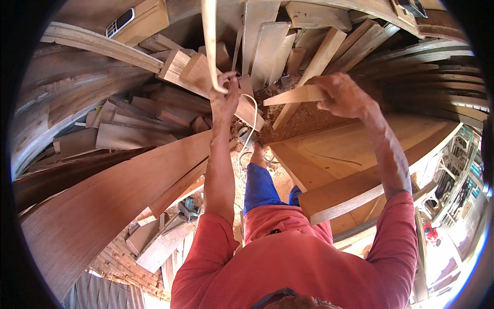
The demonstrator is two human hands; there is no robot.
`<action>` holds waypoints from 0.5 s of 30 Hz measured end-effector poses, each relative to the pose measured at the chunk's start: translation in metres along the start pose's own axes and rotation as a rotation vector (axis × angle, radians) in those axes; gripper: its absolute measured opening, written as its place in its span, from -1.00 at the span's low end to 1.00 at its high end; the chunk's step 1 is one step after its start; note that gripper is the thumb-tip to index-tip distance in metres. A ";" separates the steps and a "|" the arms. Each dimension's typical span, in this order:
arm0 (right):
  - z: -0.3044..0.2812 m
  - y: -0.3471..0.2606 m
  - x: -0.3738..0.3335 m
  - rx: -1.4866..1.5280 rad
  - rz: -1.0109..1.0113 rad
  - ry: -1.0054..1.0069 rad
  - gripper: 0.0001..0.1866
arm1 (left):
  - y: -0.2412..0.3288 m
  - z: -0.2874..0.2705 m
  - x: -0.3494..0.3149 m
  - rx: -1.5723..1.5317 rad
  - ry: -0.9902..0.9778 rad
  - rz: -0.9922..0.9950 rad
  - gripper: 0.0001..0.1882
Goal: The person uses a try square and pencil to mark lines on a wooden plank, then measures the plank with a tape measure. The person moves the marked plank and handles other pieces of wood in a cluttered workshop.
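Note:
Ahead of me, slightly left of the middle, my left hand (225, 100) is raised with its fingers curled round a pale cord (210, 44). The cord comes down from the top of the view, passes the hand and drops in a thin loop toward the floor. My right hand (346, 95) is closed round the thick end of a short, tapered piece of wood (296, 95). Its narrow tip points left, toward the left hand, with a gap between. Behind the left hand, wooden blocks (198, 72) lie on a slanted board.
A wide curved plank (118, 201) spans the left side. At my right is a wooden panel (329, 154) with a thick beam (350, 193) before it. Stacked boards (267, 46) lean at the back. A mobile phone (121, 23) rests on a yellowish block. Sawdust covers the floor.

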State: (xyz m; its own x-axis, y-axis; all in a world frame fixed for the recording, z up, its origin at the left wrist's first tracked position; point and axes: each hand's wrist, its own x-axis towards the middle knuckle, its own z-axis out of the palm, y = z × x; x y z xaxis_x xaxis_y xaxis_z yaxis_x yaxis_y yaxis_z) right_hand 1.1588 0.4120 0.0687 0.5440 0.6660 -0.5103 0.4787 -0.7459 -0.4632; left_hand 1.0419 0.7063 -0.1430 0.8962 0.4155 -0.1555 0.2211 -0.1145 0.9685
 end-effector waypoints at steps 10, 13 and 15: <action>-0.042 -0.025 0.053 0.044 -0.148 0.119 -0.48 | -0.029 -0.031 -0.077 -0.090 -0.025 -0.103 -0.78; -0.026 -0.019 0.091 0.007 -0.172 0.116 -0.51 | -0.027 -0.033 -0.087 -0.132 -0.018 -0.206 -0.78; 0.010 0.009 0.115 0.005 -0.109 0.190 -0.48 | -0.041 -0.028 -0.088 -0.034 -0.010 -0.104 -0.78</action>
State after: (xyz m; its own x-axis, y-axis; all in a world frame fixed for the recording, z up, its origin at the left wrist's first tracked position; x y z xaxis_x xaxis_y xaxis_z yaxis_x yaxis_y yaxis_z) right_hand 1.2188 0.4825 -0.0014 0.6093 0.7290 -0.3118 0.5385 -0.6691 -0.5121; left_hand 0.9431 0.6996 -0.1639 0.8728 0.4145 -0.2576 0.3003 -0.0400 0.9530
